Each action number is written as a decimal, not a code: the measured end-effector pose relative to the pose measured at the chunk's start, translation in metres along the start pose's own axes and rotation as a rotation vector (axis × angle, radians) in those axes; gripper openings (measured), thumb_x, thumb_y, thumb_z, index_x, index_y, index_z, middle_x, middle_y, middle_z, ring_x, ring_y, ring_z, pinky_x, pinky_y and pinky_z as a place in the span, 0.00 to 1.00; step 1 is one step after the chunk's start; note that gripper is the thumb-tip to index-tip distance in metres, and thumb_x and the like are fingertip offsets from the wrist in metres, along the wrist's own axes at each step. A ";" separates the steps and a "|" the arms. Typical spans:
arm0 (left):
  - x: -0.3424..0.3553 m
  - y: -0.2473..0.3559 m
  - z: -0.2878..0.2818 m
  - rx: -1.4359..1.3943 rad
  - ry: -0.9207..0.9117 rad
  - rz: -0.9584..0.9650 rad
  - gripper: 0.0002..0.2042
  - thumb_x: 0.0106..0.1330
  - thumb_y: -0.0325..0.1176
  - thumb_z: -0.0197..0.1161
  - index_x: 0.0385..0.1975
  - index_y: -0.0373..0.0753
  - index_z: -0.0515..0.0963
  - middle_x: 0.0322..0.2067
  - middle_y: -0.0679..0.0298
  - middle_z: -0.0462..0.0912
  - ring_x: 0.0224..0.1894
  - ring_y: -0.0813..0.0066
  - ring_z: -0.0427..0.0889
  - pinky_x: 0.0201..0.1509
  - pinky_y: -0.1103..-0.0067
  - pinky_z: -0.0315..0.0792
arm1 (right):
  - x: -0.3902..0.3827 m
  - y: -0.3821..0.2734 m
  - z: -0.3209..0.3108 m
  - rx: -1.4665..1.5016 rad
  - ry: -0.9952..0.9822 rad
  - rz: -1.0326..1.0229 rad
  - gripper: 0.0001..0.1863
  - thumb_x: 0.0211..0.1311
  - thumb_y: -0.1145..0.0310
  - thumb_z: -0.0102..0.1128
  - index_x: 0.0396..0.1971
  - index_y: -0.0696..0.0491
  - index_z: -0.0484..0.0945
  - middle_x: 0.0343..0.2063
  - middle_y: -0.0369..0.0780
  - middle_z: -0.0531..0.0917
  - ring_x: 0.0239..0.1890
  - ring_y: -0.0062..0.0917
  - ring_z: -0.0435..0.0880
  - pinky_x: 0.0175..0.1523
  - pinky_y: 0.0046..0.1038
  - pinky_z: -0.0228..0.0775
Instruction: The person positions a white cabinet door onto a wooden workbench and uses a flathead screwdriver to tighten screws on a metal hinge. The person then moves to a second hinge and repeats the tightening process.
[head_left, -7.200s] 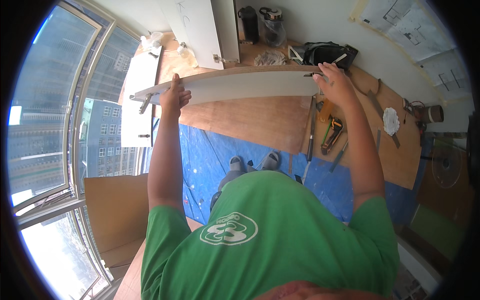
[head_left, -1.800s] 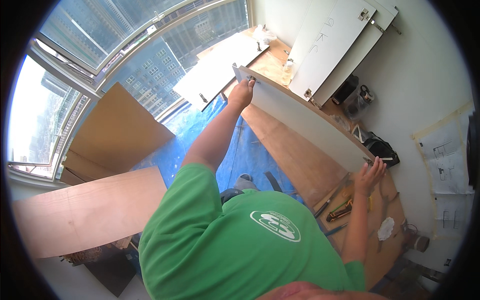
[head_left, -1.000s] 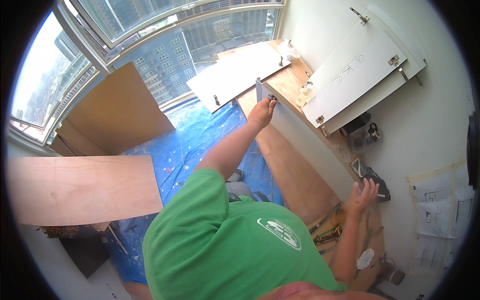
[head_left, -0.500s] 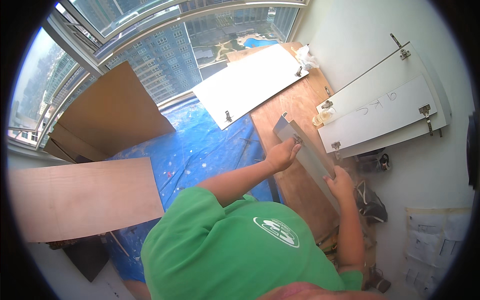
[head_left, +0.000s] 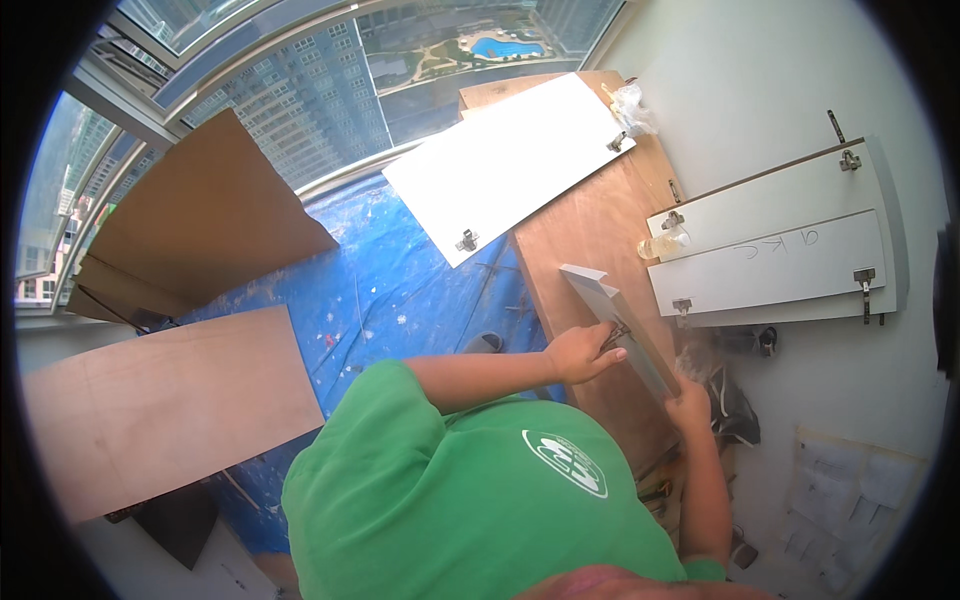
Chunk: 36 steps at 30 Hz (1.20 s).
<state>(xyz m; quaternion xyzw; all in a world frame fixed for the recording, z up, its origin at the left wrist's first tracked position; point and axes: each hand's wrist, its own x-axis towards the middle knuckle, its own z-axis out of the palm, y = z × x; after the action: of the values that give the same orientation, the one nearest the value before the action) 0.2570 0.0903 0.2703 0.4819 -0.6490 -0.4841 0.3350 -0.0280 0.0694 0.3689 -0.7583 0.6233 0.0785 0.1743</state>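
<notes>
- Left hand (head_left: 588,352): closed on the near side of the pale panel, fingers at a metal hinge (head_left: 621,329), thumb extended.
- Right hand (head_left: 690,402): curled around the panel's edge, to the right of the left hand and nearer the wearer's right sleeve.
- Pale panel (head_left: 598,295): one, tilted on edge, held between both hands above the plywood worktop (head_left: 565,245); whether its lower edge touched the wood could not be told.
- White panel (head_left: 500,165): one, lying flat beyond the grip and to its left, two hinges along the side facing the wearer, one corner overhanging the blue sheet.
- Leaning panels (head_left: 765,268): two, white, overlapping, fitted with hinges, against the wall just right of the grip.
- Clear bottle (head_left: 660,245): one, beyond the right hand, just beside the leaning panels.
- Plastic bag (head_left: 630,108): one, whitish, crumpled, well beyond the grip.
- Black bag (head_left: 738,410): one, just right of the right hand, partly hidden.
- Blue sheet (head_left: 400,290): spread on the floor, left of the grip.
- Cardboard (head_left: 205,215): brown, standing by the window, well left of the grip.
- Plywood board (head_left: 170,400): one, well left of the left hand.
</notes>
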 end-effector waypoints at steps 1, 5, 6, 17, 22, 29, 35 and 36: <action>-0.004 -0.003 -0.006 -0.068 0.021 0.016 0.24 0.77 0.49 0.54 0.60 0.33 0.69 0.44 0.43 0.83 0.47 0.45 0.84 0.52 0.58 0.76 | 0.001 -0.003 -0.003 0.023 -0.015 0.037 0.21 0.50 0.71 0.73 0.48 0.52 0.84 0.37 0.54 0.86 0.44 0.49 0.85 0.49 0.44 0.76; -0.027 -0.024 -0.037 -0.173 0.048 0.018 0.24 0.76 0.46 0.55 0.62 0.34 0.70 0.48 0.49 0.84 0.51 0.53 0.85 0.56 0.63 0.77 | 0.005 -0.005 -0.029 0.066 -0.067 0.167 0.21 0.49 0.74 0.72 0.47 0.54 0.85 0.38 0.54 0.87 0.43 0.49 0.86 0.49 0.41 0.77; -0.033 -0.030 -0.044 -0.156 0.038 0.001 0.23 0.76 0.45 0.55 0.62 0.35 0.71 0.48 0.51 0.85 0.51 0.55 0.85 0.56 0.64 0.77 | 0.003 -0.001 -0.034 0.094 -0.059 0.176 0.21 0.48 0.75 0.72 0.46 0.55 0.85 0.37 0.52 0.87 0.42 0.47 0.87 0.49 0.39 0.77; -0.018 -0.088 -0.043 -0.032 -0.155 -0.243 0.20 0.75 0.49 0.60 0.38 0.35 0.79 0.32 0.51 0.84 0.36 0.57 0.85 0.43 0.65 0.76 | -0.095 -0.004 -0.173 0.686 0.354 0.282 0.18 0.50 0.82 0.70 0.44 0.61 0.81 0.38 0.40 0.87 0.39 0.25 0.85 0.49 0.28 0.77; 0.057 -0.035 0.003 -0.213 -0.007 0.049 0.31 0.72 0.55 0.61 0.63 0.35 0.72 0.59 0.45 0.78 0.61 0.52 0.78 0.65 0.62 0.71 | -0.148 0.007 -0.218 0.849 0.695 0.139 0.25 0.52 0.78 0.71 0.53 0.60 0.78 0.47 0.41 0.84 0.50 0.29 0.83 0.61 0.34 0.73; 0.130 0.007 0.037 -0.533 -0.327 0.024 0.34 0.72 0.63 0.56 0.58 0.33 0.77 0.50 0.51 0.82 0.54 0.65 0.80 0.59 0.71 0.73 | -0.235 0.021 -0.223 1.127 1.158 0.048 0.36 0.59 0.79 0.65 0.68 0.62 0.66 0.61 0.46 0.76 0.64 0.38 0.75 0.72 0.41 0.63; 0.167 0.036 0.059 -0.351 -0.379 -0.064 0.40 0.65 0.72 0.59 0.49 0.32 0.83 0.37 0.55 0.85 0.41 0.67 0.83 0.48 0.72 0.76 | -0.274 0.040 -0.166 1.265 1.330 0.160 0.33 0.65 0.73 0.66 0.68 0.64 0.65 0.63 0.46 0.75 0.66 0.40 0.72 0.73 0.45 0.61; 0.180 0.040 0.061 -0.282 -0.399 -0.045 0.42 0.63 0.74 0.60 0.49 0.31 0.83 0.36 0.54 0.85 0.40 0.66 0.84 0.47 0.71 0.77 | -0.276 0.043 -0.150 1.298 1.383 0.183 0.32 0.66 0.73 0.66 0.68 0.64 0.65 0.63 0.46 0.74 0.66 0.40 0.72 0.73 0.45 0.61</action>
<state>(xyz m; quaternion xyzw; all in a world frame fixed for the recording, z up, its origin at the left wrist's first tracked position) 0.1339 -0.0596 0.2835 0.3395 -0.6174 -0.6629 0.2532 -0.1429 0.2616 0.5939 -0.3401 0.5673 -0.7355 0.1470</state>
